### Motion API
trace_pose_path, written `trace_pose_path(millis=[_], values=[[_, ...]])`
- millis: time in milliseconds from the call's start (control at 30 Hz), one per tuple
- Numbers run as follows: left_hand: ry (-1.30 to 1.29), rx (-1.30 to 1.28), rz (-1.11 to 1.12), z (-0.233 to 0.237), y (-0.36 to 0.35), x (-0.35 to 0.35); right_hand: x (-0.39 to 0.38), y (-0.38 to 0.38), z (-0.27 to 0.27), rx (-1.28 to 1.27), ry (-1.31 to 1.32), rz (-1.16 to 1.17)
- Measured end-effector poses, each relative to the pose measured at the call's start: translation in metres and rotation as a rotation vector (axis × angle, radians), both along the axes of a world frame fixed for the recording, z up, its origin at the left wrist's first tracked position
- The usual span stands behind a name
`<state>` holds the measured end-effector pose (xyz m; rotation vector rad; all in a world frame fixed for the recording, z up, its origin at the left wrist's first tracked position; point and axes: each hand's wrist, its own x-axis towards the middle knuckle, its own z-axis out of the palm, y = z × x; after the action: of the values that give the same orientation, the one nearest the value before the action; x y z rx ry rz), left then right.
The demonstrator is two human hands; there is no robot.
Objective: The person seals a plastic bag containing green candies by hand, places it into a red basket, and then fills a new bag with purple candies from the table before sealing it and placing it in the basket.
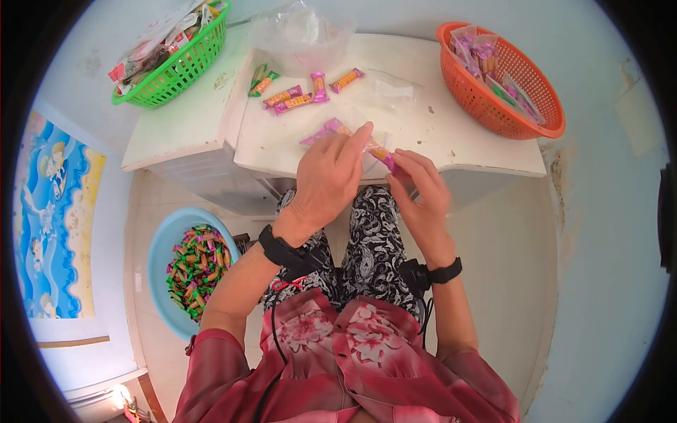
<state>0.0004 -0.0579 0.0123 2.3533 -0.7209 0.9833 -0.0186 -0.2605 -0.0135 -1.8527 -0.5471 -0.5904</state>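
In front of me at the table's edge, my left hand (330, 173) is closed on a clear plastic bag (317, 134) with purple-wrapped candies inside. My right hand (423, 185) pinches the end of a purple and orange wrapped candy (381, 154) at the bag's mouth. Its other end runs in under the left fingers. Beyond the hands lie several loose purple candies (293, 103) and, further left, green-wrapped ones (264, 84). A flat empty clear bag (393, 92) rests to their right.
An orange basket (504, 116) of filled bags stands at the table's right end. On the left is a green basket (169, 81) of packets. A clear bowl-like container (300, 53) stands at the back. Below left, a blue basin (161, 247) holds many wrapped candies.
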Motion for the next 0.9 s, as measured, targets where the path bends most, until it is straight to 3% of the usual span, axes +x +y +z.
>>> trace_pose_path(millis=[300, 567, 700, 800, 900], values=[[-0.025, -0.02, -0.047, -0.005, 0.0, 0.002, 0.035, 0.032, -0.003, -0.013, 0.08, -0.07], [-0.024, -0.069, -0.031, 0.004, 0.014, -0.001, 0.042, 0.036, -0.015, -0.173, -0.133, -0.288], [0.147, -0.253, 0.083, 0.003, 0.046, 0.024, 0.043, 0.032, -0.018, -0.211, -0.124, -0.303], [0.264, -0.245, 0.063, -0.022, 0.066, 0.051, 0.051, 0.036, -0.02, -0.235, -0.231, -0.285], [0.517, -0.395, -0.06, -0.032, 0.069, 0.063, 0.057, 0.037, -0.023, -0.229, -0.296, -0.245]])
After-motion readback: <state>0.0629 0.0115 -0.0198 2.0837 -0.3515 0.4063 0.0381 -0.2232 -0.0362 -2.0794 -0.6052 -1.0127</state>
